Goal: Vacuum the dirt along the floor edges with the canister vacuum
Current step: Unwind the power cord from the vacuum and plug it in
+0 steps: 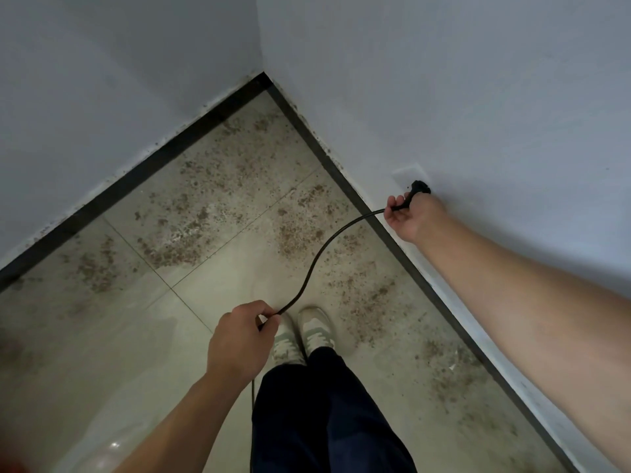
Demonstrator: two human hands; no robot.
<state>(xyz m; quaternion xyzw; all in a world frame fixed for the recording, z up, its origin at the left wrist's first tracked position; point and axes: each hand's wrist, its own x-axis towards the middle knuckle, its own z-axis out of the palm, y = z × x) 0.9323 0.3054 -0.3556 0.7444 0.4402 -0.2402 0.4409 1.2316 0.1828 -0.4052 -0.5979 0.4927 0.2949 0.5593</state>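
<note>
A black power cord [317, 254] arcs between my two hands above the tiled floor. My right hand [411, 216] grips the cord just behind its black plug [420, 187], which is held against a white wall socket [406, 174] on the right wall. My left hand [240, 337] pinches the cord lower down, above my shoes. Brown dirt [191, 233] lies scattered over the beige tiles, thickest near the corner and along the dark skirting [146, 169]. The canister vacuum itself is not in view.
Two white walls meet in a corner [263, 76] ahead. Dark skirting strips run along both floor edges. My pale shoes [304, 332] and dark trousers stand near the right wall. A blurred reddish shape [10, 349] shows at the far left edge.
</note>
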